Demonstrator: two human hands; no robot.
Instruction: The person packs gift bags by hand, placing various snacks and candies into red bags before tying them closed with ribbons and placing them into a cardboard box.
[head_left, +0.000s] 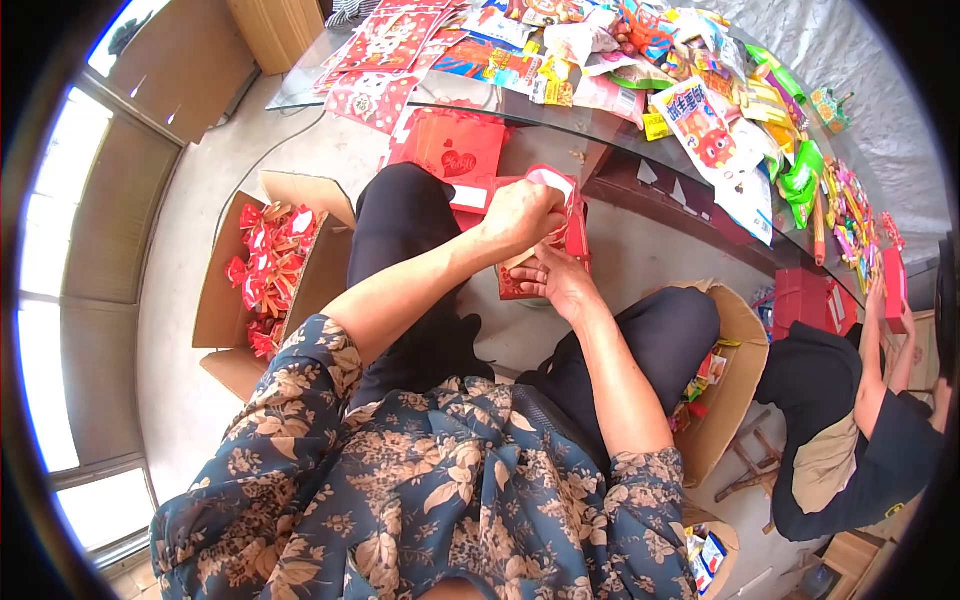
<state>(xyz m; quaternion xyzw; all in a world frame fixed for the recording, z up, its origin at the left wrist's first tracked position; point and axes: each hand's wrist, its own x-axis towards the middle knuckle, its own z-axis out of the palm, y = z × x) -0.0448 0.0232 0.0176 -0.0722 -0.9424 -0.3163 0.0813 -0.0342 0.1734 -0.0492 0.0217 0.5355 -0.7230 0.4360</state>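
Between my knees is a red bag with a white upper part (554, 179), mostly hidden behind my hands. My left hand (522, 215) is closed in a pinch at its upper edge. Just below, my right hand (562, 280) has its fingers curled against the bag's near side, palm turned up; exactly what its fingertips grip is partly hidden. Red printed cardboard (515, 287) shows under and beside the hands. A red gift box with a heart (458, 150) stands just beyond them, by my left knee.
A glass table (300, 88) carries printed red bags (385, 45) and many snack packets (700, 125). At left stands a carton (222, 300) of red wrapped bundles (270, 270). Another carton (735, 390) is by my right knee. A co-worker (850, 420) at right holds a red box (893, 275).
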